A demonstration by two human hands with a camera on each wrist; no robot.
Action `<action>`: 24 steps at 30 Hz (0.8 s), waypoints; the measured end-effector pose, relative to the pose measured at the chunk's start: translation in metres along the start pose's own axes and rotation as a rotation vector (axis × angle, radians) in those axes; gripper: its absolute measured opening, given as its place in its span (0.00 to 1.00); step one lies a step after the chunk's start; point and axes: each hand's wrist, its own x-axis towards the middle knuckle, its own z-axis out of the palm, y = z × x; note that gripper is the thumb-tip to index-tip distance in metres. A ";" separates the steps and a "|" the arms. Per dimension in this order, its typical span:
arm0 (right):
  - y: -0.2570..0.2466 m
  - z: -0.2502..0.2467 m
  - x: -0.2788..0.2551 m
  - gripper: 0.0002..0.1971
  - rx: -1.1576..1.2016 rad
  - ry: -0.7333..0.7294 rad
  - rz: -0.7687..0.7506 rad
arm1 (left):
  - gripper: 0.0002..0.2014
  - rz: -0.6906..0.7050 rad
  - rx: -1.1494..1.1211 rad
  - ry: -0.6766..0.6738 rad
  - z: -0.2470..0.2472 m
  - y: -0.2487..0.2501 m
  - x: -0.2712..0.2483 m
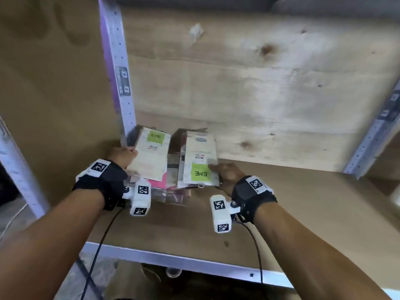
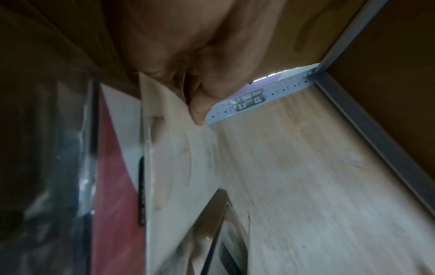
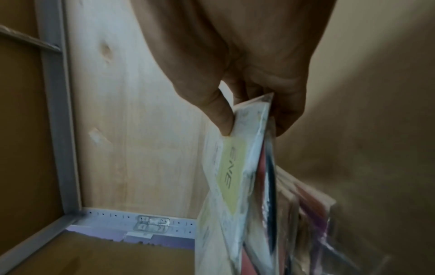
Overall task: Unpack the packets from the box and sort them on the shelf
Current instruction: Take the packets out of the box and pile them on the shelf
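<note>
Shelf board (image 1: 303, 191): matt brown fibreboard, smooth. Back panel (image 1: 259, 83): pale knotty wood, rough grain. Upright post (image 1: 116, 61) at 11 o'clock: perforated painted metal. Packets (image 1: 199, 156): matt printed card in glossy clear plastic. Wrist straps (image 1: 108, 180): black cloth.

The fingers of the left hand (image 1: 122, 156) are hidden behind the left stack of packets (image 1: 151, 155) at mid-frame. The lower packets are blurred; small print cannot be read.

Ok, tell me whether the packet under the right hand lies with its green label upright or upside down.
Upside down: the right-hand packet shows its green label's letters inverted, nearest the right hand.
</note>
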 end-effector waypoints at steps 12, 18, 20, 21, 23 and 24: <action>0.021 0.042 0.065 0.18 -0.277 0.015 -0.045 | 0.17 -0.067 0.251 0.160 -0.001 -0.020 0.036; 0.024 0.045 0.063 0.20 -0.547 -0.061 -0.100 | 0.27 -0.101 0.163 0.017 0.000 -0.016 0.007; 0.023 0.044 0.055 0.22 -0.684 -0.076 -0.101 | 0.27 -0.057 0.187 -0.003 -0.004 -0.014 -0.009; 0.021 0.042 0.050 0.21 -0.744 -0.088 -0.104 | 0.25 -0.011 0.211 -0.003 -0.008 -0.011 -0.016; 0.016 0.036 0.035 0.17 -0.845 -0.111 -0.123 | 0.23 0.071 0.280 -0.002 -0.014 -0.005 -0.034; 0.014 0.032 0.026 0.16 -0.887 -0.116 -0.137 | 0.23 0.092 0.347 0.008 -0.018 -0.001 -0.044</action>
